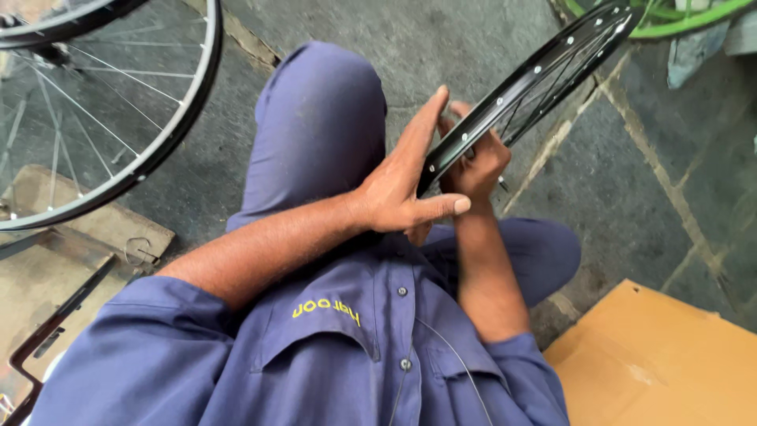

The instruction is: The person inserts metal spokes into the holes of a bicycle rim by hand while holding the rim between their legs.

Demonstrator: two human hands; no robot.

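A black bicycle rim (pixel 544 75) with thin spokes slants from the top right down to my lap. My left hand (pixel 402 185) lies against its lower end, fingers stretched up along the rim's outer face and thumb pointing right. My right hand (pixel 477 162) is curled around the rim from the inner, spoke side, just behind the left hand. A small metal tip (pixel 502 185) sticks out below its fingers; I cannot tell what it belongs to. I sit in blue work clothes with my knees (pixel 323 118) raised under the rim.
A larger wheel (pixel 162 146) with silver spokes stands at the top left. A green rim (pixel 686 20) shows at the top right. Brown cardboard (pixel 654 363) lies at the bottom right, wooden boards (pixel 79 229) and a black metal frame (pixel 55 331) at the left, on grey stone floor.
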